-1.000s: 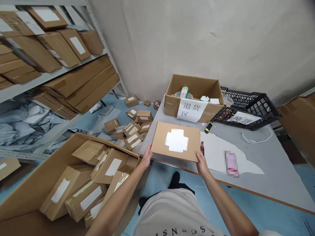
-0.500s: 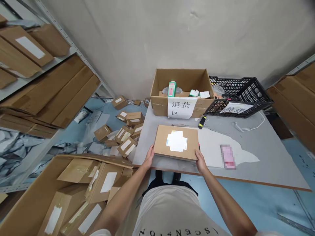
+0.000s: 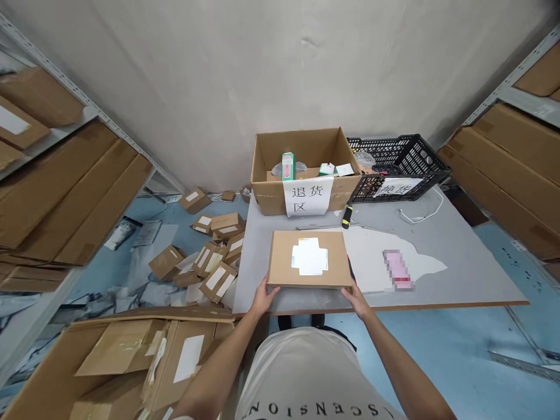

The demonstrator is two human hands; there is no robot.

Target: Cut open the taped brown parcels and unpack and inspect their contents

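Note:
A flat brown cardboard box (image 3: 280,256) with a white label (image 3: 310,256) on its top is at the front of the grey table (image 3: 472,274). My left hand (image 3: 263,296) grips its near left corner. At the near right corner, my right hand (image 3: 356,297) holds it with the thumb along the front side. Just right of the box is a white sheet (image 3: 370,262), and on it a pink item (image 3: 398,270) that is blurred out. A black and yellow box cutter (image 3: 347,217) lies behind the box.
Behind stand an open carton (image 3: 262,192) with a paper sign and a black plastic crate (image 3: 431,169). A large carton of parcels (image 3: 48,373) is at lower left; loose small boxes (image 3: 219,283) lie on the floor. Shelves (image 3: 87,119) with boxes flank both sides.
My view has shifted a little to the right. The box has tilted, so more of its front side shows, and both hands still grip its near corners.

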